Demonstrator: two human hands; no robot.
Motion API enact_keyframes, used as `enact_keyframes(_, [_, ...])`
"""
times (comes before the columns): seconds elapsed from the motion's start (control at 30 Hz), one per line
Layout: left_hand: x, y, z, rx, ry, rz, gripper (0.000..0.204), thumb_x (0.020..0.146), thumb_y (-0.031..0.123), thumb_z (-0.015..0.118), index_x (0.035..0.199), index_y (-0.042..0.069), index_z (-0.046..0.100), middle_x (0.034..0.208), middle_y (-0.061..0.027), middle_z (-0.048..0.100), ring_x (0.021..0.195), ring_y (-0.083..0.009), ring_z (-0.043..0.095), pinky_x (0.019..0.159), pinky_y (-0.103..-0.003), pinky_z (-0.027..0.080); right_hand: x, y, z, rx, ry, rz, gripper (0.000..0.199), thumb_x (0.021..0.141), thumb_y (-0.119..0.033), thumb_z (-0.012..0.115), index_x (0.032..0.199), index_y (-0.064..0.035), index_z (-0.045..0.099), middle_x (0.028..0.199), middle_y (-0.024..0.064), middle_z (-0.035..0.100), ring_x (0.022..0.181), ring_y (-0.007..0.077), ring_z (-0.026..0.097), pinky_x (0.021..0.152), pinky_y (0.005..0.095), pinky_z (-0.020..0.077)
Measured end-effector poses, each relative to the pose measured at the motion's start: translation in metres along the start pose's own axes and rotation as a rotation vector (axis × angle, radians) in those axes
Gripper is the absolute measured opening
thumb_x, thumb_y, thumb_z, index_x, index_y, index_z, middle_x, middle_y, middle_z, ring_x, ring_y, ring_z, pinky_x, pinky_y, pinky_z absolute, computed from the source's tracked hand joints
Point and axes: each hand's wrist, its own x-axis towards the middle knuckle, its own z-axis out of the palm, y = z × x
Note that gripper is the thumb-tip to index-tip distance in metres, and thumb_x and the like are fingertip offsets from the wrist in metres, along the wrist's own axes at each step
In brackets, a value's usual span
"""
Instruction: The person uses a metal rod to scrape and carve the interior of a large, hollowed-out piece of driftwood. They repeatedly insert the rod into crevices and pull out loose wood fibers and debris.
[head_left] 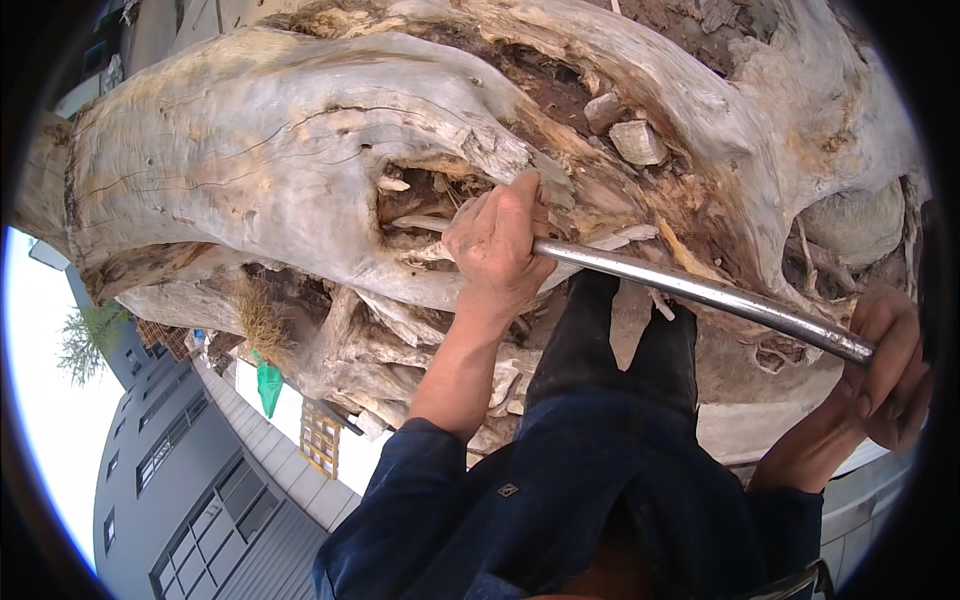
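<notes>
Left hand (497,250): closed firmly around the front part of a long shiny round metal bar (700,290), fingers wrapped over it, knuckles up, right at the mouth of a dark hollow (420,200) in the wood. Right hand (885,370): also clamped on the same bar, at its rear end, near the right edge of the view, fingers curled around the end.

Bar: running slanted from the right hand, lower right, up to the left hand near the middle; front tip hidden behind the left hand, so impossible to tell whether touching the wood inside the hollow.

Around the hollow: pale splinters and broken fibres of rotten orange-brown wood (600,190). All this in a very large grey weathered tree trunk with twisted roots (250,150), filling the upper part of the view. Two small pale grey stones (637,142) wedged in a crack above and to the right of the left hand, apart from it.

Lower: dark blue sleeves and dark blue trousers (590,470), legs against the trunk below the bar. At the lower left, well apart: a grey building with windows (180,470), a green bag (269,385), a small tree (85,340) against a bright sky.
</notes>
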Motion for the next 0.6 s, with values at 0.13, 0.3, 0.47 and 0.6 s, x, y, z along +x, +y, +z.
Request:
enact_keyframes(0.13, [0.002,-0.013,0.01,0.151,0.179,0.023,0.014,0.09,-0.001,0.071,0.103,-0.001,0.066,0.072,-0.0113,0.066,0.058,-0.0244,0.063,0.053,-0.034,0.048,0.012,0.017,0.031,-0.023,0.157,0.05,0.034,0.105,-0.033,0.047,0.073,-0.021,0.045,0.058,-0.0051,0.058,0.045,0.0064,0.034,0.049,0.0267,0.0259])
enact_keyframes(0.3, [-0.025,0.016,0.029,-0.02,0.05,-0.145,0.015,0.089,0.0,0.072,0.102,0.001,0.066,0.066,-0.0093,0.061,0.054,-0.0237,0.06,0.051,-0.035,0.047,0.01,-0.004,0.025,-0.031,0.07,0.161,0.036,0.104,-0.036,0.05,0.072,-0.0193,0.046,0.058,-0.0012,0.056,0.045,0.0065,0.036,0.053,0.0258,0.0278])
enact_keyframes(0.47, [-0.001,0.022,0.02,0.021,0.027,-0.046,0.018,0.087,0.001,0.074,0.103,0.002,0.066,0.068,-0.0101,0.062,0.055,-0.0246,0.061,0.052,-0.035,0.047,-0.008,-0.015,0.011,-0.014,0.212,0.128,0.038,0.103,-0.035,0.052,0.07,-0.0191,0.045,0.059,-0.0007,0.059,0.048,0.0079,0.036,0.056,0.0266,0.0274])
enact_keyframes(0.6, [-0.005,0.005,0.01,0.088,0.082,-0.059,0.016,0.089,0.002,0.073,0.104,0.003,0.066,0.069,-0.0115,0.062,0.056,-0.026,0.061,0.052,-0.036,0.047,0.002,0.001,0.022,0.115,0.178,0.106,0.039,0.103,-0.034,0.054,0.069,-0.0163,0.047,0.06,0.0032,0.059,0.049,0.0093,0.037,0.055,0.0273,0.0281])
